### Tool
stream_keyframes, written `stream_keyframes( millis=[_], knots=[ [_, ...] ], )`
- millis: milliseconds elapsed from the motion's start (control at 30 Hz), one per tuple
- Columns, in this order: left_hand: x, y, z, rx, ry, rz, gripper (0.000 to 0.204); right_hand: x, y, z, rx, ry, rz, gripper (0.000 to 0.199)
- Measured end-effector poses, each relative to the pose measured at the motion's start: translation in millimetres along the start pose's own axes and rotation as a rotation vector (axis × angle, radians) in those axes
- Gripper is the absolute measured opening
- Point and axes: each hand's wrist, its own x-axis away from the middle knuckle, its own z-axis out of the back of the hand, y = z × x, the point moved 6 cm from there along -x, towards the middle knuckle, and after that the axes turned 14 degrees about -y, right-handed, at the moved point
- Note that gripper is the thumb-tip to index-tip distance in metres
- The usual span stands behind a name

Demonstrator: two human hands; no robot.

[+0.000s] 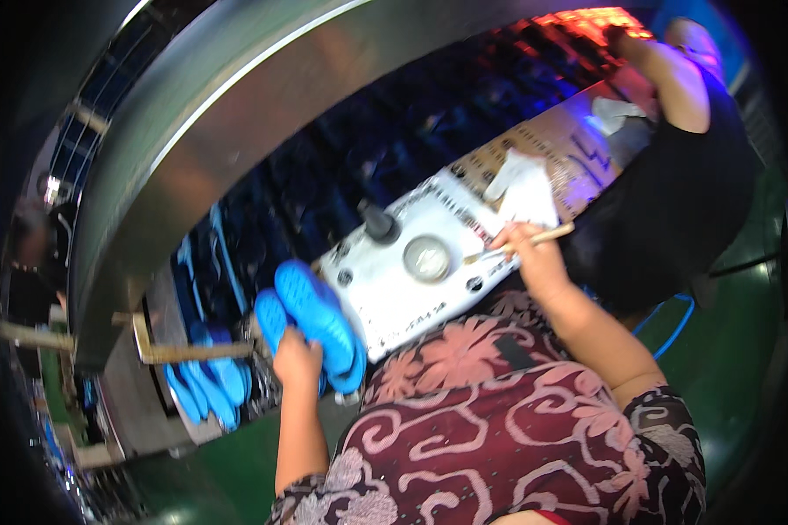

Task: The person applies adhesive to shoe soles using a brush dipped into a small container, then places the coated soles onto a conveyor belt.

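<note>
Brush (534,238) tip-left; soles (317,322) upright

The left hand (296,359) grips 2 shoe soles (313,319), just left of a tilted control panel (403,289). On the panel a knob (378,223) stands at its far left, with a round dial (427,259) just right of and nearer than it. The right hand (534,258), at the panel's right edge, holds a stick (534,238). More soles (206,381) lie lower left on a machine shelf. A curved metal hood (210,114) arches behind the panel. Another person (674,175) stands to the far right.
</note>
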Motion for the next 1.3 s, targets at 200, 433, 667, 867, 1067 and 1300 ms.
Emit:
stream_keyframes(
  millis=[200, 433, 667, 867, 1067, 1300],
  knots=[
    [6.8, 17.6, 17.0, 0.175, -0.010, -0.006, 0.026, -27.3, -19.5, -39.2, 0.080, -0.251, 0.065, 0.035],
    [-2.1, -2.2, -17.1, -0.045, -0.287, 0.061, 0.039, -62.3, -4.3, -95.8, 0.574, -0.426, 0.188, 0.025],
    [-2.5, -12.5, -15.2, 0.358, -0.261, 0.072, 0.044, -58.5, 1.5, -98.5, 0.812, -0.311, 0.487, 0.021],
    [5.3, -5.2, -28.5, 1.685, -0.688, 0.097, 0.043, -64.7, -10.6, -80.1, 0.534, -0.314, 0.322, 0.023],
    [31.6, 58.6, 12.5, 1.890, -0.530, -0.230, 0.046, -46.9, -8.2, -62.0, 0.087, -0.181, 0.068, 0.032],
    [33.1, 108.4, 41.6, 1.575, -0.100, -0.375, 0.042, -10.6, -62.9, -72.1, -0.083, -0.247, 0.077, 0.030]
  ],
)
